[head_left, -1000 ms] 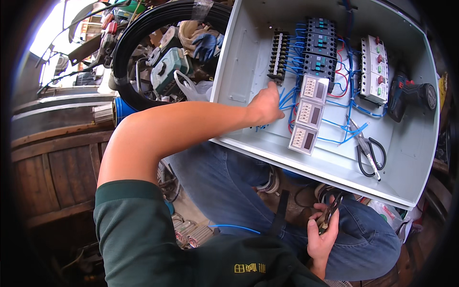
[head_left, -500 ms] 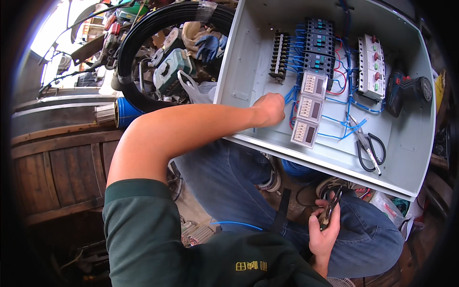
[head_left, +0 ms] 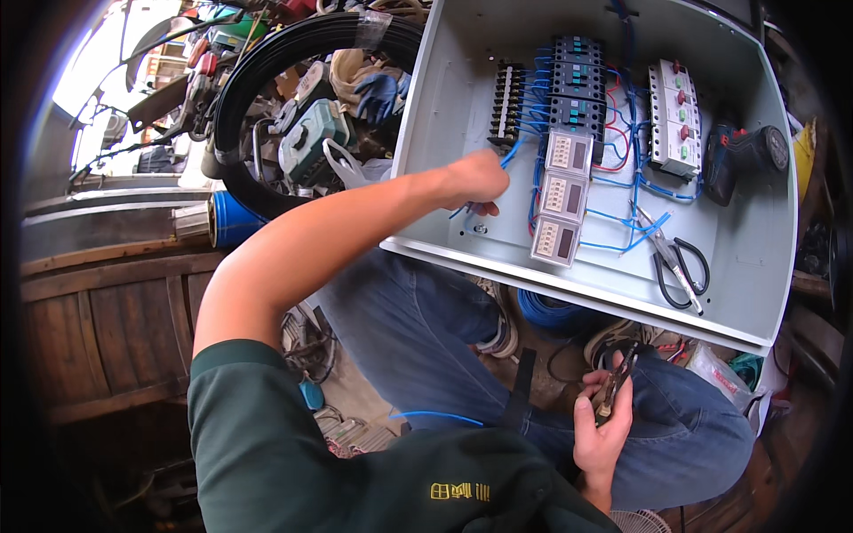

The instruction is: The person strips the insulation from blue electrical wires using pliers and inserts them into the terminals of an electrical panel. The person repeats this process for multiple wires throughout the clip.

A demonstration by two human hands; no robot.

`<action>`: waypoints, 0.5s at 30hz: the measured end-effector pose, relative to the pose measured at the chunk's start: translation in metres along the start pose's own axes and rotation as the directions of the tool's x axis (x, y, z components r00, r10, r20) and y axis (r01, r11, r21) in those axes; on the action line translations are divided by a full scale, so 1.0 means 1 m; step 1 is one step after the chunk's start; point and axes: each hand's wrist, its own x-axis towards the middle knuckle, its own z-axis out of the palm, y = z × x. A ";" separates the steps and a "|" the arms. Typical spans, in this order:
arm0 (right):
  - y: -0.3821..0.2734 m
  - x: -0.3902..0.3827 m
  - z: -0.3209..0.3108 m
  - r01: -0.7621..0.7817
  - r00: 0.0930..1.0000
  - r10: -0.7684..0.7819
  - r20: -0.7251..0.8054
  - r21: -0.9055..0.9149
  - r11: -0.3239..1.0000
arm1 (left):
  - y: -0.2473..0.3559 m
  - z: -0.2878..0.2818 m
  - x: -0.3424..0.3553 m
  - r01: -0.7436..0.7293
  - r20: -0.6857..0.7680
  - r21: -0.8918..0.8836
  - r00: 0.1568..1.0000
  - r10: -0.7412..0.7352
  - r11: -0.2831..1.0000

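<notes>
My left hand [head_left: 480, 180] reaches into a light grey metal electrical box [head_left: 720, 311]. Its fingers are closed round blue wires [head_left: 511, 156] that run up toward a black terminal block [head_left: 506, 102]; a wire end pokes out below the fist. Right of that hand stands a column of clear-fronted relay units [head_left: 558, 197], with black contactors [head_left: 577, 84] above them. By my right knee, my right hand [head_left: 601, 435] grips dark pliers [head_left: 616, 386], jaws pointing up and away. Much of their handles lies hidden in the palm.
Inside the box, scissors [head_left: 671, 284] lie at the right among loose blue wire ends, below a cordless drill [head_left: 742, 160] and white breakers [head_left: 675, 120]. A black cable coil [head_left: 233, 98] stands at the left. A blue wire coil [head_left: 546, 311] sits under the box's front edge.
My left hand has moved left and slightly up, drawing blue wires away from the relay column. The box appears shifted slightly left and up in view. My right hand stays put with the pliers.
</notes>
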 end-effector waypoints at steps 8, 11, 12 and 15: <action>-0.017 -0.012 0.001 0.064 0.993 -0.101 0.062 0.433 0.899 | 0.035 -0.016 -0.154 -0.119 0.279 -0.646 0.883 0.378 0.754; -0.041 -0.013 -0.007 0.177 0.978 -0.207 0.014 0.465 0.867 | 0.035 0.040 -0.188 0.090 0.484 -0.763 0.735 0.474 0.640; -0.052 -0.013 -0.012 0.256 0.965 -0.256 -0.053 0.396 0.882 | 0.033 0.061 -0.194 0.124 0.525 -0.769 0.682 0.509 0.627; -0.085 -0.011 -0.035 0.442 0.892 -0.418 -0.173 0.130 0.888 | 0.026 0.115 -0.197 0.238 0.630 -0.751 0.538 0.560 0.616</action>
